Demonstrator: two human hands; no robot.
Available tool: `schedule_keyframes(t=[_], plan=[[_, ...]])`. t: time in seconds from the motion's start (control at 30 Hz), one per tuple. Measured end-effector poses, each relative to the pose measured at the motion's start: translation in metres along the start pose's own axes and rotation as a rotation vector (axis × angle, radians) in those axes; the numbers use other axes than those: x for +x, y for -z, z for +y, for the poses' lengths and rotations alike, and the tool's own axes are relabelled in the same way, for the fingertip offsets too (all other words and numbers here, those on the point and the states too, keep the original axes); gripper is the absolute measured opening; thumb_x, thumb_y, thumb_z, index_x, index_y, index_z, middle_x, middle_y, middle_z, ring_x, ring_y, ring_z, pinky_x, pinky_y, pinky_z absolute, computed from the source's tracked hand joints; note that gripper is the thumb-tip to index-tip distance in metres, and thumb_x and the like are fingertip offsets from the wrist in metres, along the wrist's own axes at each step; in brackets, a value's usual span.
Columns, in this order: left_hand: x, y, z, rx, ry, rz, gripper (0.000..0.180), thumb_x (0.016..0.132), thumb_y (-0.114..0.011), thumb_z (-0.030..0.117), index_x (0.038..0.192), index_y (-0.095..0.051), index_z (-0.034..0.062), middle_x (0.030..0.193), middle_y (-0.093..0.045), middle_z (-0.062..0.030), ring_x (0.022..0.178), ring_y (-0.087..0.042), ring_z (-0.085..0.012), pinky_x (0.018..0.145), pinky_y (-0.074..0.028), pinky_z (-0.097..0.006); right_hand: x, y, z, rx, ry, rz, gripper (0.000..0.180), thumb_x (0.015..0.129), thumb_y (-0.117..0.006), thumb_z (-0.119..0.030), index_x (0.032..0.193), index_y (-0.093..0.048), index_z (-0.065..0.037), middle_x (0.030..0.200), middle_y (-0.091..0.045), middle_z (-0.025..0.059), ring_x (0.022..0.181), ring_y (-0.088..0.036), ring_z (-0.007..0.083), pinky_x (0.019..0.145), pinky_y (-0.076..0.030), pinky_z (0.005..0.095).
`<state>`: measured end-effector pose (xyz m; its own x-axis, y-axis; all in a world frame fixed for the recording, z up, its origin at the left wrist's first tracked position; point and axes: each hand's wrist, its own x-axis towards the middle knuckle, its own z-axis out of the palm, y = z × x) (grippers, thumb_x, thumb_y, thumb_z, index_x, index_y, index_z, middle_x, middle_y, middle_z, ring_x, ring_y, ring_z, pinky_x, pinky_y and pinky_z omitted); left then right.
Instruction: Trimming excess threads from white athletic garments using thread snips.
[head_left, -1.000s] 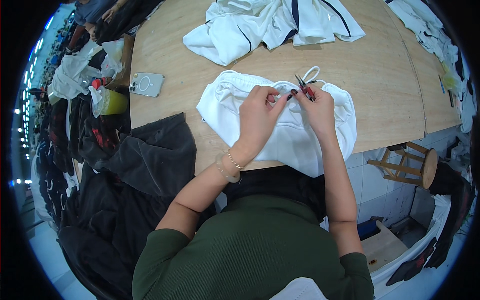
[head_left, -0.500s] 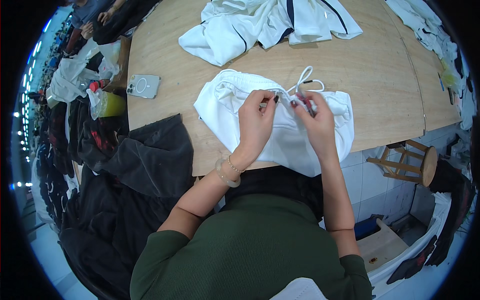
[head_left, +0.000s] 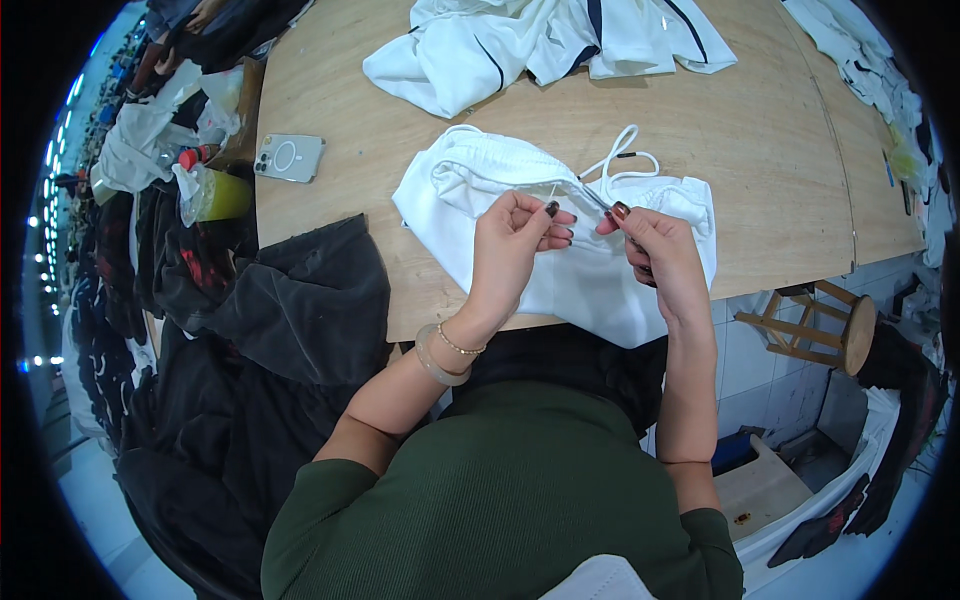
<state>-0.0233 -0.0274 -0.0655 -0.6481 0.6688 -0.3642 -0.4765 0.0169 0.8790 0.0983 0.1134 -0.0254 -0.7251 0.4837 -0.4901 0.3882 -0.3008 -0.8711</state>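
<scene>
White shorts (head_left: 560, 240) flat at near edge of table (head_left: 780, 190), waistband up. Left hand (head_left: 510, 245) pinches a thread off the waistband, right hand (head_left: 655, 250) grip closed on small snips at it. Trimming mid-way by my read; white pile (head_left: 540, 40) behind looks untouched

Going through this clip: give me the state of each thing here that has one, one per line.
White shorts: lying flat at the table edge, waistband pinched by both hands.
Drawstring: loose, looped on the table.
Left hand: fingers closed on the waistband.
Right hand: pinching the waistband; whether it holds a tool is unclear.
Phone: face down.
White garments: crumpled in a heap.
</scene>
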Motion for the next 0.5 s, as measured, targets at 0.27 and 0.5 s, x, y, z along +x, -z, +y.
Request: schedule_keyframes(t=[0.27, 0.5], plan=[[0.003, -0.009, 0.011, -0.183, 0.204, -0.013, 0.029, 0.096, -0.052, 0.010, 0.121, -0.051, -0.0038, 0.099, -0.066, -0.0122, 0.083, -0.063, -0.0129, 0.077, -0.054, -0.026, 0.004, 0.002, 0.005, -0.065, 0.063, -0.011, 0.028, 0.094, -0.055, -0.029, 0.090, -0.068, -0.004, 0.053, -0.036, -0.0087, 0.047, -0.029, 0.0014, 0.045, -0.021, 0.0196], [0.014, -0.006, 0.001, -0.302, 0.194, 0.009, 0.021, 0.096, -0.053, 0.015, 0.107, -0.058, -0.0021, 0.093, -0.066, -0.0099, 0.078, -0.061, -0.0126, 0.074, -0.053, -0.026, 0.001, 0.003, -0.008, -0.093, 0.068, -0.009, 0.024, 0.091, -0.059, -0.022, 0.089, -0.070, -0.001, 0.061, -0.048, -0.0061, 0.055, -0.035, 0.0020, 0.051, -0.026, 0.0193]])
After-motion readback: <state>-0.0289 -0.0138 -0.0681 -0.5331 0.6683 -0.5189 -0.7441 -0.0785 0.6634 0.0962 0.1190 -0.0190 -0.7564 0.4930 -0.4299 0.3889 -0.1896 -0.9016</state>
